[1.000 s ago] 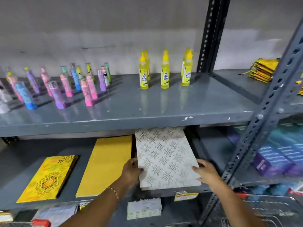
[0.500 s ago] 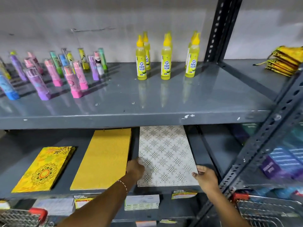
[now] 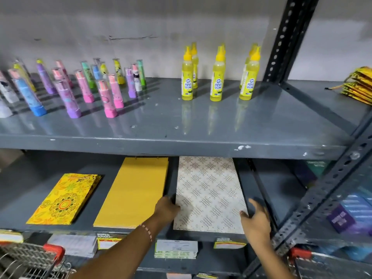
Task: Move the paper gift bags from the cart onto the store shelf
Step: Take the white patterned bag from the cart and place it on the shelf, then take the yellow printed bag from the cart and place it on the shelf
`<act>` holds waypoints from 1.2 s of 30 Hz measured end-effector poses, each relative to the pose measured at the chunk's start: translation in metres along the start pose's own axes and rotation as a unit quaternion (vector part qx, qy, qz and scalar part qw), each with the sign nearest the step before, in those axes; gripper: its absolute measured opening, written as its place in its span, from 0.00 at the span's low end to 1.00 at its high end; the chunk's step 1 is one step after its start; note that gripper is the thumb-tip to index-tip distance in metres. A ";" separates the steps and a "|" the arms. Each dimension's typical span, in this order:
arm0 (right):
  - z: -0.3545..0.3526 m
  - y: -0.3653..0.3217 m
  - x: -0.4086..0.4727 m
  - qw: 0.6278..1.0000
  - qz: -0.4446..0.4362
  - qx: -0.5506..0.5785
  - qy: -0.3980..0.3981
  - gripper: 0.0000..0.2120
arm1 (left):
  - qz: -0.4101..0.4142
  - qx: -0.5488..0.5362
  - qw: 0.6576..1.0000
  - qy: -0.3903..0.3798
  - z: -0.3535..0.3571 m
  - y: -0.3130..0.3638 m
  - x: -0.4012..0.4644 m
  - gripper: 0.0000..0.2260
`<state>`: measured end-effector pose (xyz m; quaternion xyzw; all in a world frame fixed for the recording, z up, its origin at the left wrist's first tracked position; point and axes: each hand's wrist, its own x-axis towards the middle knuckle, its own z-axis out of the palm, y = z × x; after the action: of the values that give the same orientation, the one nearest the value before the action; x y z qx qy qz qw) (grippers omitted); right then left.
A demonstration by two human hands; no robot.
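A stack of white patterned paper gift bags (image 3: pixel 209 194) lies flat on the lower grey shelf (image 3: pixel 30 178), pushed back under the shelf above. My left hand (image 3: pixel 167 208) has its fingers curled on the stack's left edge near the front. My right hand (image 3: pixel 256 220) rests at the front right corner with its fingers apart and the thumb touching the stack. To the left lie a plain yellow stack of bags (image 3: pixel 130 194) and a yellow floral stack (image 3: pixel 64 198). The wire cart (image 3: pixel 30 256) with a red handle shows at the bottom left.
The upper shelf (image 3: pixel 181 146) carries yellow glue bottles (image 3: pixel 216 83) and several pastel bottles (image 3: pixel 68 97). A perforated steel post (image 3: pixel 330 184) slants down just right of my right hand. More yellow bags (image 3: pixel 360 83) and purple boxes (image 3: pixel 342 216) sit in the neighbouring bay.
The white patterned stack has slid deeper onto the lower shelf and now lies square on it. My right hand's fingers have spread apart at its corner.
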<state>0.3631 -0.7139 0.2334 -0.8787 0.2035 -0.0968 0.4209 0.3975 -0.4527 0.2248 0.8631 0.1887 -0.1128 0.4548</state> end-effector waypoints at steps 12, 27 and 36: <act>0.182 -0.175 -0.160 0.849 -0.231 0.154 -0.449 0.19 | -0.134 -0.584 0.749 0.283 -0.210 -0.209 -0.169 0.07; 0.514 -0.250 -0.498 0.496 -0.426 -0.173 -0.737 0.16 | -0.336 -0.700 0.439 0.451 -0.269 -0.511 -0.235 0.07; 0.673 -0.151 -0.571 0.277 -0.611 -0.396 -0.628 0.35 | -0.438 -0.563 0.599 0.365 -0.177 -0.661 -0.150 0.21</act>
<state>0.1213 0.0936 -0.0702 -0.5951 -0.7058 0.3482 -0.1624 -0.0167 0.0010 -0.1114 0.2192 0.7205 0.1540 0.6396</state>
